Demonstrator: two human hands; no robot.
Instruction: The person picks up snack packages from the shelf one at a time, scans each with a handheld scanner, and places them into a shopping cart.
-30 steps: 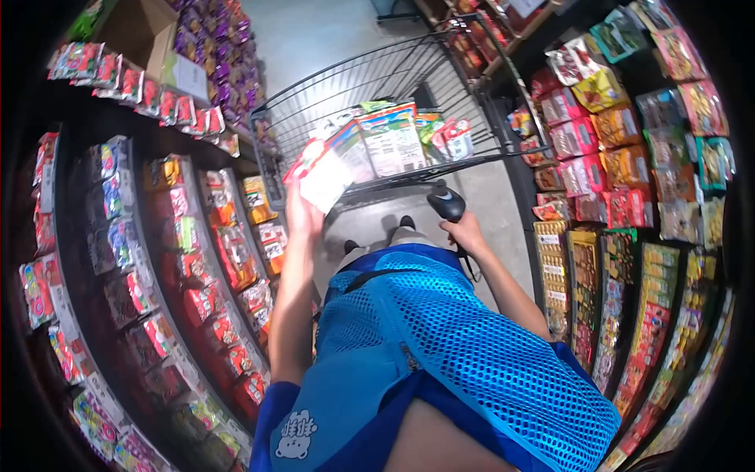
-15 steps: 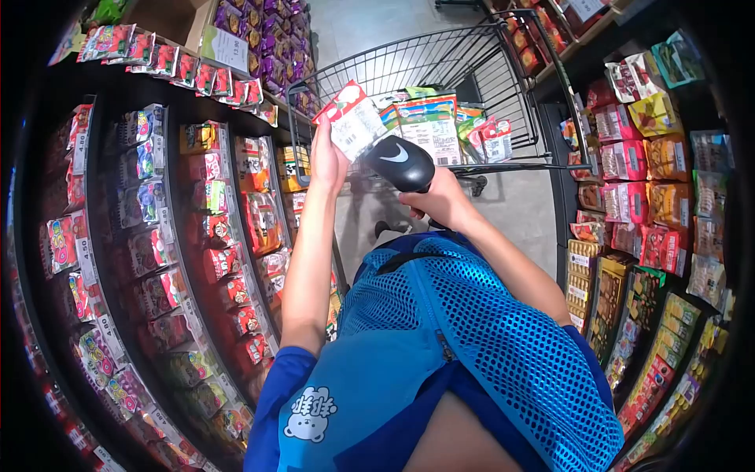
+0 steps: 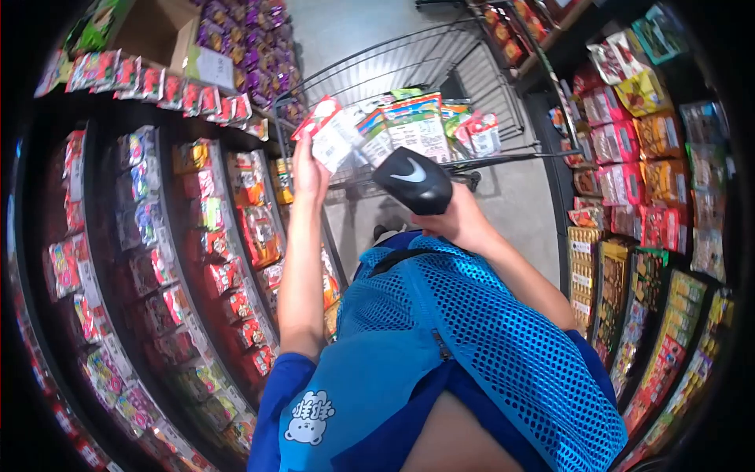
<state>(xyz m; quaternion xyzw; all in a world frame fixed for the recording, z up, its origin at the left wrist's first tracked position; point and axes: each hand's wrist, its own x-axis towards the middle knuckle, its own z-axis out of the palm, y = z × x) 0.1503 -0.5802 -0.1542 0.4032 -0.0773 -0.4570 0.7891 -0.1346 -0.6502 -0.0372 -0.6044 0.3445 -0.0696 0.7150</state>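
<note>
My left hand [image 3: 311, 171] holds a red and white snack packet [image 3: 330, 140] by its left side, over the near left part of the wire shopping cart [image 3: 503, 86]. In my right hand [image 3: 456, 220] is a black handheld scanner [image 3: 413, 181] with a white swoosh mark, its head pointing up and left toward the packet without touching it. Several colourful snack packets [image 3: 417, 126] lie along the near side of the cart, just beyond the scanner.
Tall racks of small snack packets [image 3: 228, 275] stand close on the left. More shelves with hanging packets [image 3: 661, 141] line the right side. An open cardboard box [image 3: 157, 31] is at the upper left, beside purple packets [image 3: 263, 47]. Grey floor [image 3: 511, 204] shows below the cart.
The packet in my left hand has moved left and slightly down. The scanner in my right hand has shifted right and down, widening the gap between them.
</note>
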